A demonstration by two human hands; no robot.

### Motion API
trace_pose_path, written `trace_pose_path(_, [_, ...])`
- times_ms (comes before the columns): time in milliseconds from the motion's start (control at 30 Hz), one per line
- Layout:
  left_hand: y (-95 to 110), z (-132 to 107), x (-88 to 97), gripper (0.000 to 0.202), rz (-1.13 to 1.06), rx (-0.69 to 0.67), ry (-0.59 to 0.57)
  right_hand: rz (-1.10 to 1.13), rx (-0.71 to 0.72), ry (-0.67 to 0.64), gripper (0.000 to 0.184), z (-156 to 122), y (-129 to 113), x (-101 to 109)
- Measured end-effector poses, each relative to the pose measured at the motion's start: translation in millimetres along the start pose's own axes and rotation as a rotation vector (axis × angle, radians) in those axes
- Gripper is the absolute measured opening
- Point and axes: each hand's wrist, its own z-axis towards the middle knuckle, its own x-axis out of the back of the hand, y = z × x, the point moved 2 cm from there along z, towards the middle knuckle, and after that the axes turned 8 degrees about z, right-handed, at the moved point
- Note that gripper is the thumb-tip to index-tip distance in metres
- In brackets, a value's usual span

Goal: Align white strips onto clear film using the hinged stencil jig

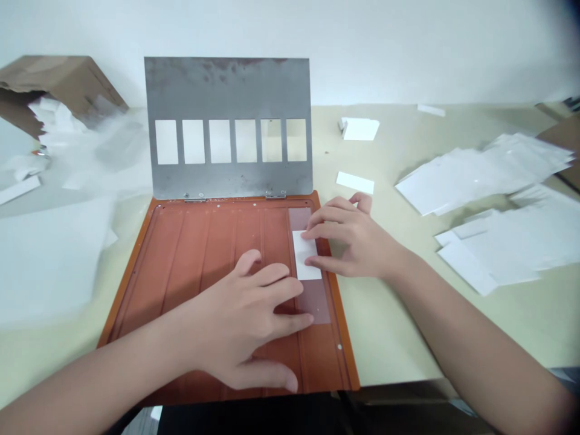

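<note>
An orange-brown grooved tray lies in front of me with its grey metal lid hinged upright; the lid has a row of several rectangular windows. In the tray's rightmost groove lies a translucent strip with a small white card on it. My left hand rests flat on the tray, fingers spread, fingertips on the strip just below the card. My right hand rests at the tray's right edge, its fingertips touching the card's right side and top.
Piles of white sheets and more sheets lie to the right. Loose white cards and a small card stack sit behind the tray. A cardboard box with white wrapping stands at the back left.
</note>
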Motion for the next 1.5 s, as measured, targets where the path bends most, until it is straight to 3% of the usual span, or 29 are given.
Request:
trace_pose_path(433, [-1.1, 3.9, 1.4, 0.072, 0.036, 0.027, -0.052, 0.006, 0.019, 0.028, 0.023, 0.5, -2.9, 2.1])
trace_pose_path(667, [6.3, 5.7, -2.3, 0.066, 0.062, 0.099, -0.114, 0.022, -0.009, 0.005, 0.015, 0.7, -2.3, 3.6])
trace_pose_path(967, [11.2, 9.5, -6.6, 0.064, 0.167, 0.121, -0.053, 0.045, -0.077, -0.018, 0.023, 1.0, -2.9, 5.7])
trace_pose_path(1500, [7.9, 9.0, -4.4, 0.052, 0.152, 0.073, -0.011, 0.079, -0.109, -0.037, 0.028, 0.2, -3.5, 7.6])
